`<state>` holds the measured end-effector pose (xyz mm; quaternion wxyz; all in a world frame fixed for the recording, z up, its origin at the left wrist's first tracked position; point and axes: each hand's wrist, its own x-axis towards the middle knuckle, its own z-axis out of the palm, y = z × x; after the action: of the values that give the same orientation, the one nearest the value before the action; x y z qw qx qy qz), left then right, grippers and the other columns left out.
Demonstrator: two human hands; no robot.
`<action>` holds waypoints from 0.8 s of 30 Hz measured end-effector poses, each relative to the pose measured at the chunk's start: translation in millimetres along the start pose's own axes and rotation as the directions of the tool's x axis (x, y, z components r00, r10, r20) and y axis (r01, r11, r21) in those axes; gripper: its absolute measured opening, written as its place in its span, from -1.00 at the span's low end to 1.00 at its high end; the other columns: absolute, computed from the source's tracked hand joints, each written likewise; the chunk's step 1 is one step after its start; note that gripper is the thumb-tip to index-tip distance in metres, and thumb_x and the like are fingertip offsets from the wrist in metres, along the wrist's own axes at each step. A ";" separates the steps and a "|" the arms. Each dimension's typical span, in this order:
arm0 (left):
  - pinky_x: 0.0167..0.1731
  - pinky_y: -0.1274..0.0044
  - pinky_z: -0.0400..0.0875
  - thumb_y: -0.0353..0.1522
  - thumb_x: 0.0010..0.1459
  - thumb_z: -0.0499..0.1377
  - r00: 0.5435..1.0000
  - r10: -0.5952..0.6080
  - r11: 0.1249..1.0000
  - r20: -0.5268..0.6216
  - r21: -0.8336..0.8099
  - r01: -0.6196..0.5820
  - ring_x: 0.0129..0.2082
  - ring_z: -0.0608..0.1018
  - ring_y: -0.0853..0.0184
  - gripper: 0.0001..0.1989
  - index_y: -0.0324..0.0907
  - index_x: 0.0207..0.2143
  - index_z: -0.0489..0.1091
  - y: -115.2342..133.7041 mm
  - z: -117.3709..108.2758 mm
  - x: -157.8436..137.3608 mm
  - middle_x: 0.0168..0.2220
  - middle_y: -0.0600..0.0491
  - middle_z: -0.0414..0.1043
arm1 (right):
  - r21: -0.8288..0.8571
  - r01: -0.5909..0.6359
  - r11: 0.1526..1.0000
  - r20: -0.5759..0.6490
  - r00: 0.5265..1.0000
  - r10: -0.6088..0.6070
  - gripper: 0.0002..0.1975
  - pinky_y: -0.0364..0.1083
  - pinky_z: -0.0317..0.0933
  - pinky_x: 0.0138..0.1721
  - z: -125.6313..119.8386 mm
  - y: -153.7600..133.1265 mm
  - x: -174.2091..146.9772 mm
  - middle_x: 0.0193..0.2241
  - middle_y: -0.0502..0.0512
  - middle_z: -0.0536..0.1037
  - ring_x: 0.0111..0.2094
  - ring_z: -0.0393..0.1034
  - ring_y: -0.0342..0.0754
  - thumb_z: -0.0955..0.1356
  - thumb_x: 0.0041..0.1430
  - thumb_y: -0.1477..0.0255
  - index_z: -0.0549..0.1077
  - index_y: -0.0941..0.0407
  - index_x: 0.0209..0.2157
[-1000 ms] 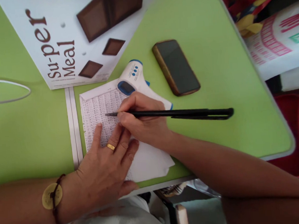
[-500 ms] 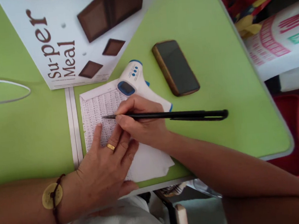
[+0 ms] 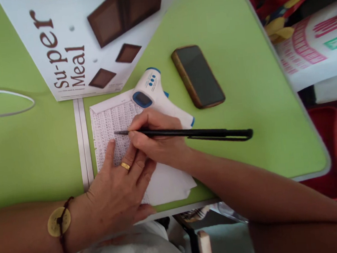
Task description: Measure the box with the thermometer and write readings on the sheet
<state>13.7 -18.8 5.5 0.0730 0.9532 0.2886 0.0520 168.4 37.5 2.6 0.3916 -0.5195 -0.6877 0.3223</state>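
Observation:
A black pen is pinched in my right hand, its tip down at the sheet of paper. Rows of small handwriting cover the upper left of that sheet; its lower right is blank. My left hand lies flat across the paper with fingers spread, a gold ring on one of them. The fingertips of my left hand come close beneath my right hand. Just beyond my right hand, a white and blue infrared thermometer rests over the paper's top edge, partly hidden by that hand.
A phone in a brown case lies on the green table. A white box lettered "Su-per Meal" stands at the back left. A white cable loops at the far left. Beyond the right edge is a red container.
My right hand has shifted slightly left, and the pen's rear end has swung a little left and downward. My left hand stays in place.

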 end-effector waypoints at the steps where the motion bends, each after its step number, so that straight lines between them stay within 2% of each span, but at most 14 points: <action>1: 0.19 -0.10 0.11 0.11 0.10 0.19 1.000 -0.002 1.000 -0.003 0.000 0.002 0.30 0.17 -0.14 -0.11 -0.35 0.26 0.19 0.0 0.1 0.0 0.29 -0.32 0.13 | 0.000 0.005 1.000 -0.006 1.000 -0.005 -0.90 -0.17 0.21 -0.58 0.0 -0.2 0.1 -0.65 -0.09 0.40 -0.61 0.28 -0.20 0.30 -0.04 0.51 0.32 0.07 -0.57; 8: 0.18 -0.10 0.13 0.11 0.11 0.17 1.000 0.015 1.000 0.002 0.004 -0.015 0.29 0.20 -0.14 -0.14 -0.34 0.24 0.23 -0.1 -1.0 2.1 0.28 -0.32 0.16 | 0.004 -0.011 1.000 0.026 1.000 0.011 -0.88 -0.17 0.22 -0.58 -0.5 0.8 -1.0 -0.65 -0.09 0.41 -0.61 0.28 -0.19 0.31 -0.04 0.53 0.31 0.06 -0.58; 15: 0.18 -0.11 0.13 0.12 0.08 0.20 1.000 0.005 1.000 -0.010 0.002 -0.005 0.31 0.16 -0.16 -0.09 -0.37 0.25 0.20 -0.1 -0.7 0.6 0.29 -0.33 0.14 | -0.010 -0.023 1.000 -0.060 0.998 0.023 -0.89 -0.16 0.22 -0.56 0.0 3.0 -2.1 -0.64 -0.09 0.40 -0.59 0.27 -0.18 0.32 -0.05 0.52 0.32 0.06 -0.57; 24: 0.17 -0.11 0.13 0.11 0.12 0.17 1.000 0.012 1.000 0.004 0.008 -0.013 0.30 0.16 -0.16 -0.12 -0.37 0.25 0.21 -0.7 -1.1 0.4 0.29 -0.33 0.14 | -0.012 -0.049 0.999 -0.007 0.999 0.049 -0.91 -0.16 0.19 -0.57 -0.6 -1.5 -0.5 -0.66 -0.09 0.38 -0.60 0.25 -0.18 0.29 -0.07 0.51 0.30 0.06 -0.58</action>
<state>13.5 -17.9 6.5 0.0694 0.9554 0.2827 0.0497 168.3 36.6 4.1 0.3828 -0.5397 -0.6754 0.3256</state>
